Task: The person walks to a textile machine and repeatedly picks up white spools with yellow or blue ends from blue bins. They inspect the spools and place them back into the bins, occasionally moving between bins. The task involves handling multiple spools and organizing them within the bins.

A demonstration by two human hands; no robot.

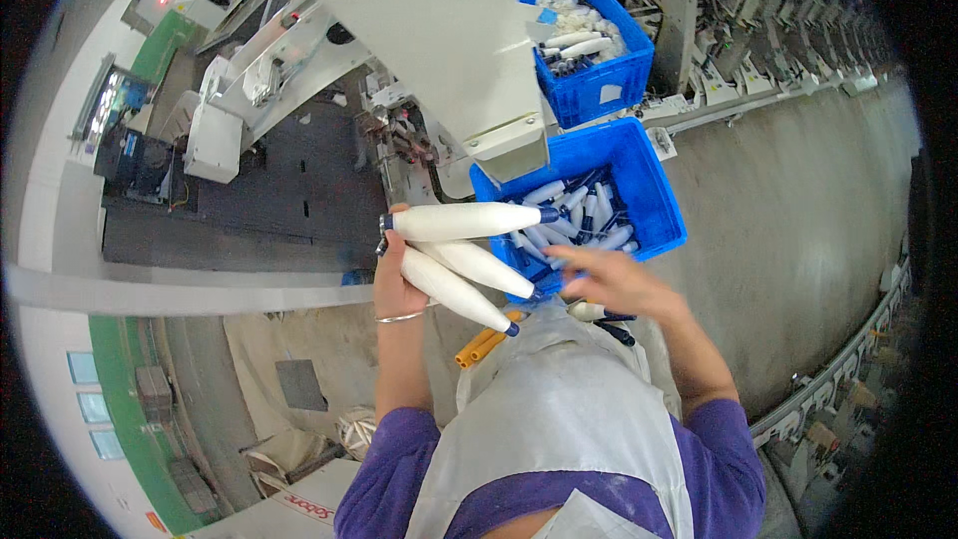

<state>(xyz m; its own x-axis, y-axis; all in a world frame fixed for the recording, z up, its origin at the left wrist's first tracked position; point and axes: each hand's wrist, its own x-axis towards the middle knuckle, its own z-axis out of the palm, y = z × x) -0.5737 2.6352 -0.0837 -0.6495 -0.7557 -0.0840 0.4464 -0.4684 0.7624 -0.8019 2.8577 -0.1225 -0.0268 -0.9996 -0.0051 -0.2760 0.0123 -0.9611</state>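
Observation:
My left hand (401,282) is closed around the ends of three yarn bobbins, fanned out toward the right. The top bobbin (461,222) lies nearly level; the middle bobbin (487,267) and the lower bobbin (454,289) slant downward. All are wound with white yarn and have dark blue tips. Slightly blurred, my right hand (617,281) hovers right of the tips with its fingers apart and nothing visible in them. Just beyond it stands a blue crate (654,190) of loose white and blue bobbins.
Behind the near crate, another blue crate (599,100) holds white yarn pieces and bobbins. A pale machine housing (439,40) rises at the upper middle. Orange tubes (479,344) and another bobbin (587,310) sit at my apron (559,399). Machine rows line the far right.

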